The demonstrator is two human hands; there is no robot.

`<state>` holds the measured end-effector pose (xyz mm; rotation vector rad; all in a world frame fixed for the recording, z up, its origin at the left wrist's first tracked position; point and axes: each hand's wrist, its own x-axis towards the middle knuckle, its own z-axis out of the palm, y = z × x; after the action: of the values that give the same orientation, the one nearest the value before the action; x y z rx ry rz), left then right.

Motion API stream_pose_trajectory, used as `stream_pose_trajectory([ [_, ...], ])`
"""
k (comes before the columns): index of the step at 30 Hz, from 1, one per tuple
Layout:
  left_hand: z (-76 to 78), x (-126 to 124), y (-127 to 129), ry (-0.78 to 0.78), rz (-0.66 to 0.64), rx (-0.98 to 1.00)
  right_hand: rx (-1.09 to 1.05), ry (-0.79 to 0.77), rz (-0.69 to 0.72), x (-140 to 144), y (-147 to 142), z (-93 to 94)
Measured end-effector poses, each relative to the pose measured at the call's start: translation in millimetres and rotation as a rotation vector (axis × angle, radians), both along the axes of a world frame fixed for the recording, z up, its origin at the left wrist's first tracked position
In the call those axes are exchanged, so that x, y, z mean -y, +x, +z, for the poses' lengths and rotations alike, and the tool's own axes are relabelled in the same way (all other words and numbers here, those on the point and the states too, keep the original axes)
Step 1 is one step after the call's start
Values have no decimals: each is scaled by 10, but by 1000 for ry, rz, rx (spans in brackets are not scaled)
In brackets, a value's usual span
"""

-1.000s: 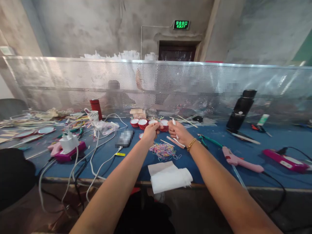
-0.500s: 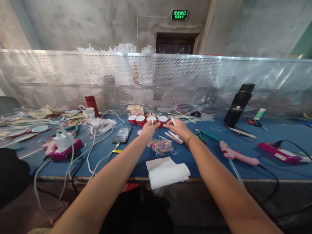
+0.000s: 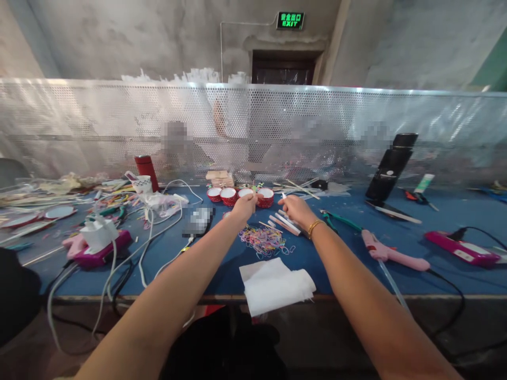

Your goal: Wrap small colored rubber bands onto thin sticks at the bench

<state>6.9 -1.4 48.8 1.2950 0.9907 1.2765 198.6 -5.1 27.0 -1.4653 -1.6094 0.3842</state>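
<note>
Red-rimmed white cups (image 3: 230, 196), multicoloured rubber bands (image 3: 264, 239), a pink glue gun (image 3: 390, 254) and a white cloth (image 3: 276, 285) on a blue table (image 3: 348, 264).

Bare blue table (image 3: 348, 261) is left between the folded white cloth (image 3: 276, 285) and the pink glue gun (image 3: 390, 254); the left side is crowded by white cables (image 3: 150, 240).

Left hand (image 3: 244, 203) hides what it pinches.

Matt blue tabletop (image 3: 348, 248) — perforated metal screen (image 3: 119, 126)
</note>
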Motion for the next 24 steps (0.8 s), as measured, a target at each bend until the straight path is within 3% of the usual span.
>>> stream_pose_trajectory([
  [2,-47,27,-19,56,-6,-18,-114,-113,27,53,-53,-1],
  [4,-116,37,-37,53,-36,3,-190,-129,35,112,-99,10],
  [10,-278,-32,-65,71,0,-44,-344,91,101,173,-147,34],
  [16,-385,-124,-90,59,-29,-82,-526,173,308,220,-281,34],
  [20,-457,-160,-94,20,-52,-61,-437,300,249,297,-329,61],
  [24,-470,-147,-124,23,-35,-67,-472,280,269,329,-351,63],
])
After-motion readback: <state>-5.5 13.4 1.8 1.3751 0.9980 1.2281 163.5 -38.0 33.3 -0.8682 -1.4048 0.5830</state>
